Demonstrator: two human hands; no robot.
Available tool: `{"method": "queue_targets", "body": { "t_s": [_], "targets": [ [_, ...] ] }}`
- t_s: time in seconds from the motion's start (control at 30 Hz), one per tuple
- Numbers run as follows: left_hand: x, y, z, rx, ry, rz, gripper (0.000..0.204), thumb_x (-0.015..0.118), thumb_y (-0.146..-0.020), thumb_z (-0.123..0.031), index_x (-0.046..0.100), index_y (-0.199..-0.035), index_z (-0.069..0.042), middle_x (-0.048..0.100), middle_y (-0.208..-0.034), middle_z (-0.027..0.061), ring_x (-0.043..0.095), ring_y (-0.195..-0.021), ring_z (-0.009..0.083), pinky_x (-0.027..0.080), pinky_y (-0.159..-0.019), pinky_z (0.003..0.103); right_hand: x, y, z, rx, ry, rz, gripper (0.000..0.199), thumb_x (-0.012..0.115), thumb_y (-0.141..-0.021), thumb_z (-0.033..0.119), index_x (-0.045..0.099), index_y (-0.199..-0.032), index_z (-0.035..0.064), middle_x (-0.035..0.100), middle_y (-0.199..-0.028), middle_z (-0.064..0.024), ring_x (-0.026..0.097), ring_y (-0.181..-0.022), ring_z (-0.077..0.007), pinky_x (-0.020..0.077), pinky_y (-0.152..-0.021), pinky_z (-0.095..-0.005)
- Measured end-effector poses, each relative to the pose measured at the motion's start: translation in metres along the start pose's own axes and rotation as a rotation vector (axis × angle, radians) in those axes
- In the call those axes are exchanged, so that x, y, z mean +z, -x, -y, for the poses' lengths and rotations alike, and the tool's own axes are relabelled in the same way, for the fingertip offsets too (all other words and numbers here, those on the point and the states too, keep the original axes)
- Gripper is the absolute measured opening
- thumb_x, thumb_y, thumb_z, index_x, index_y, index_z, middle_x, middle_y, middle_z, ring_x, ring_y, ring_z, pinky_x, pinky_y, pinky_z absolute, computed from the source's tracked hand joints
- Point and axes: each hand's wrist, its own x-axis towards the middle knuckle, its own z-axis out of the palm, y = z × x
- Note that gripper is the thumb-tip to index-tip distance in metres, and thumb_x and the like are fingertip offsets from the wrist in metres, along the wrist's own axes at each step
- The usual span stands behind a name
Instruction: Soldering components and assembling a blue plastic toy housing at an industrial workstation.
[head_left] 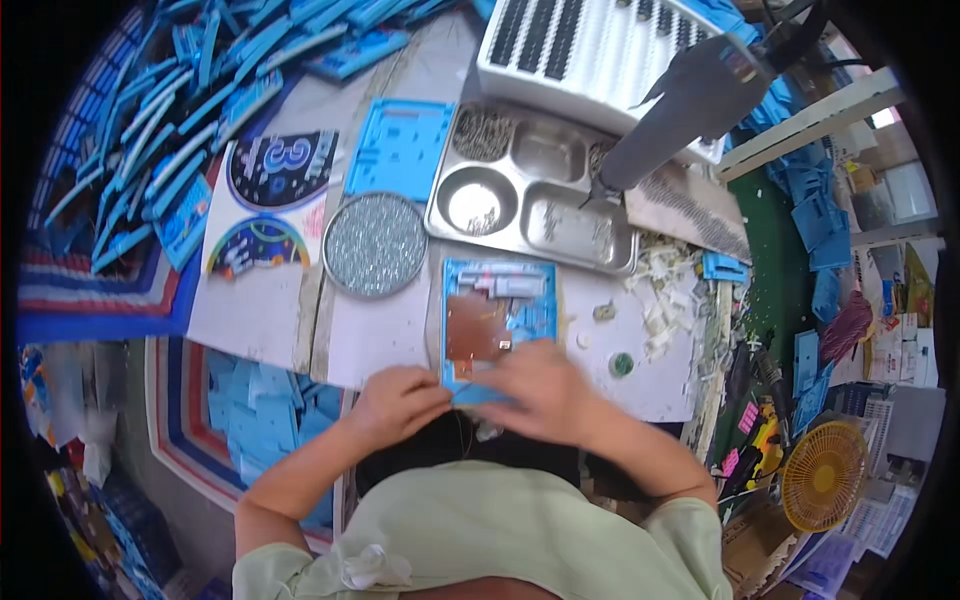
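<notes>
A blue plastic frame (520, 300) lies flat at the near edge of the white worktop (390, 335), with a brown copper-coloured board (473, 327) seated in it. My left hand (398, 402) pinches at the frame's near left corner, fingers closed. My right hand (540, 390) rests over the frame's near edge, fingers curled on the lower rim beside the brown board. What my fingertips pinch is too small to see.
A steel compartment tray (535, 190) with small metal parts stands behind the frame. A round tin (376, 245) of shiny bits sits to the left, another blue frame (400, 150) behind it. Blue frames are piled far left (150, 140) and below the table (255, 410). An orange fan (822, 476) is at right.
</notes>
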Motion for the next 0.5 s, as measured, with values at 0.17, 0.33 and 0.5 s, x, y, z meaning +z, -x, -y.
{"method": "queue_targets", "body": {
  "t_s": [0.17, 0.33, 0.5],
  "targets": [
    [-0.006, -0.009, 0.004, 0.107, -0.041, 0.071, 0.027, 0.087, -0.073, -0.013, 0.073, -0.096, -0.015, 0.064, -0.084, 0.0031, 0.064, -0.069, 0.0245, 0.049, -0.056, 0.037, -0.164, -0.062, -0.127, 0.347, 0.109, -0.649, 0.018, 0.072, -0.09, 0.017, 0.076, -0.095, 0.0002, 0.074, -0.084, -0.0128, 0.069, -0.07, -0.0207, 0.051, -0.066, -0.0322],
    [-0.009, -0.014, 0.006, 0.035, 0.036, 0.117, 0.027, 0.087, -0.071, -0.011, 0.074, -0.094, -0.015, 0.063, -0.084, 0.0027, 0.063, -0.067, 0.0238, 0.05, -0.056, 0.036, -0.252, -0.161, -0.264, 0.092, 0.48, -0.729, 0.019, 0.068, -0.086, 0.015, 0.075, -0.101, 0.0069, 0.072, -0.097, -0.0127, 0.065, -0.088, -0.0321, 0.0517, -0.081, -0.0392],
    [-0.017, -0.01, 0.002, -0.056, 0.027, 0.132, 0.027, 0.087, -0.072, -0.012, 0.074, -0.095, -0.016, 0.063, -0.086, 0.0021, 0.063, -0.068, 0.0231, 0.051, -0.057, 0.036, -0.25, -0.268, -0.293, -0.183, 0.882, -0.732, 0.019, 0.072, -0.088, 0.019, 0.077, -0.104, 0.0131, 0.072, -0.106, -0.0045, 0.062, -0.104, -0.0298, 0.051, -0.092, -0.0401]
  ]
}}
